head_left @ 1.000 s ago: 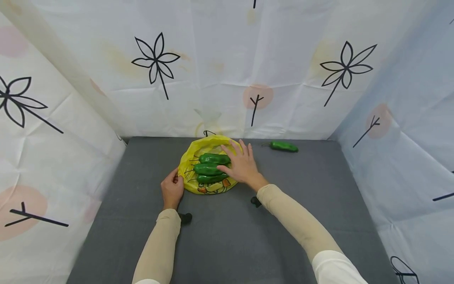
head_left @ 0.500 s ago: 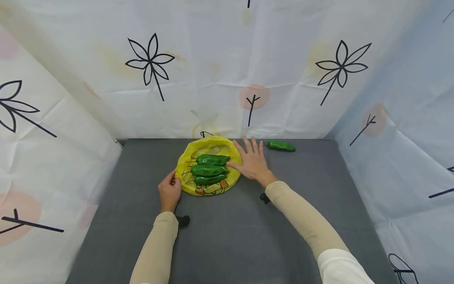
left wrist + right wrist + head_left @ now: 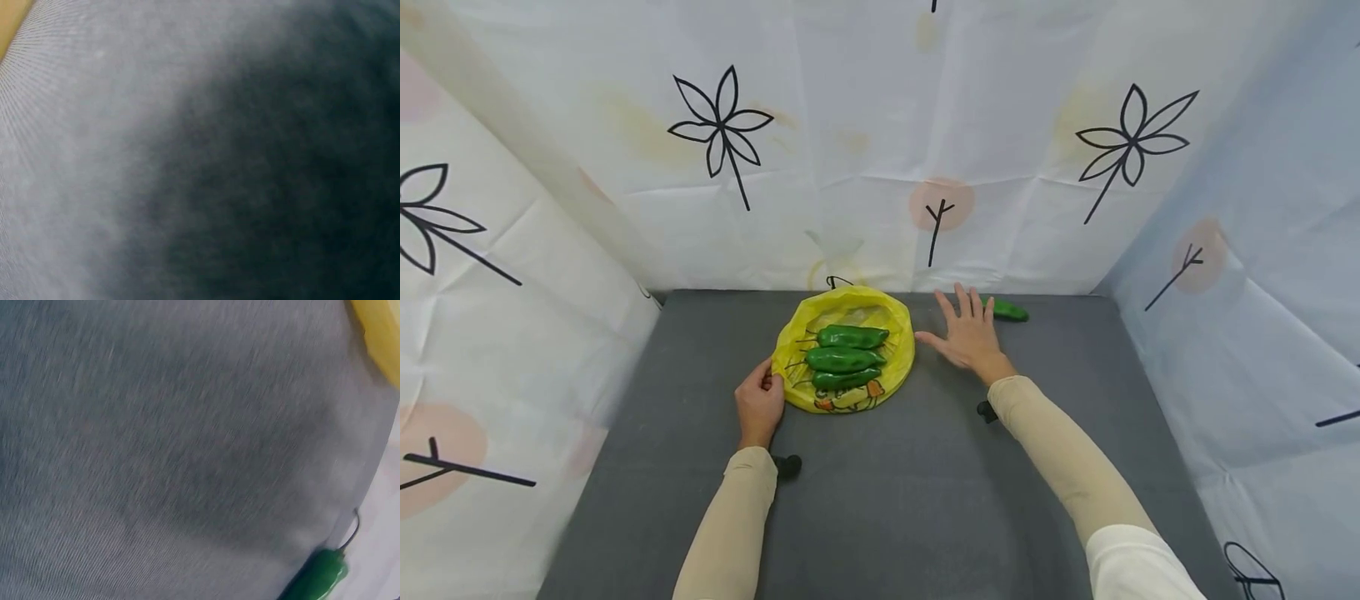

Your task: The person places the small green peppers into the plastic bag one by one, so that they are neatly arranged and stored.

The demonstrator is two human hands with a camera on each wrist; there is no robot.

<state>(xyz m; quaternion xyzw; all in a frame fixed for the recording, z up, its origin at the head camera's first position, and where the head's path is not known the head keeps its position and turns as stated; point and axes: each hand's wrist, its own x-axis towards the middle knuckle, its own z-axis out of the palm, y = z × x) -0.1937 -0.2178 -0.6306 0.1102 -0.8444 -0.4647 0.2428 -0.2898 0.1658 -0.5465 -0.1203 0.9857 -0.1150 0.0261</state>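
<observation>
Three green peppers [image 3: 842, 359] lie side by side in the open mouth of a yellow plastic bag [image 3: 898, 375]. At the bag's left edge my left hand [image 3: 760, 407] pinches the rim between thumb and fingers. My right hand [image 3: 970, 337], fingers spread and straight, is over the table to the right of the bag and holds nothing. Just beyond its fingertips lies a single green pepper [image 3: 1009, 311], its stem end hidden by the hand in the head view. The right wrist view shows that pepper's curved stem [image 3: 354, 532] near the table edge.
A dark grey cloth covers the table [image 3: 880, 508]. White printed fabric [image 3: 850, 150] hangs behind it and on both sides. Dark wrist-camera parts [image 3: 787, 467] sit by each wrist. The left wrist view is mostly dark and blurred, with a yellow corner.
My right hand has moved right, from over the peppers in the bag to beside the lone pepper. My left hand has stayed at the bag's rim.
</observation>
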